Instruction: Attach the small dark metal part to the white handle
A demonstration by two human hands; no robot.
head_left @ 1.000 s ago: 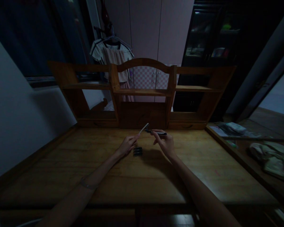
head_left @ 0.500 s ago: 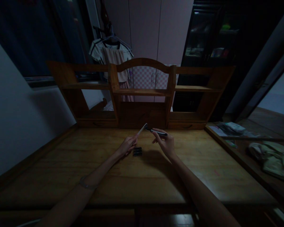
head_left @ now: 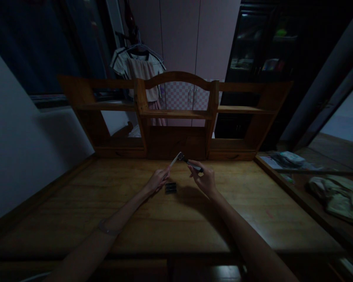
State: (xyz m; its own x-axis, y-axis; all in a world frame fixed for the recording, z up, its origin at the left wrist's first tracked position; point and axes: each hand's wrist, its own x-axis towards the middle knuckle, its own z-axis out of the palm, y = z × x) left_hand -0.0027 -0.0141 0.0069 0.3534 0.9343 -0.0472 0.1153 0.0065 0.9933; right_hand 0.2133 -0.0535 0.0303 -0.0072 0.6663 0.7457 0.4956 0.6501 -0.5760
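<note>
My left hand (head_left: 158, 181) pinches a thin pale strip (head_left: 175, 159) that points up and to the right. My right hand (head_left: 204, 180) grips a dark pen-like tool (head_left: 192, 165) whose tip meets the upper end of the strip. Both hands hover a little above the wooden desk (head_left: 170, 219). A small black object (head_left: 171, 188) lies on the desk just below and between the hands. The room is dim, so I cannot make out what the strip and tool are.
A wooden hutch with open shelves (head_left: 176, 114) stands along the desk's back edge. Clothes on a hanger (head_left: 138, 64) and pink wardrobe doors lie behind it. Papers (head_left: 288, 159) and crumpled cloth (head_left: 335, 194) rest on a surface at the right.
My right hand has turned the dark tool from nearly level to steeper, bringing its tip up against the strip's end. The left hand has barely moved.
</note>
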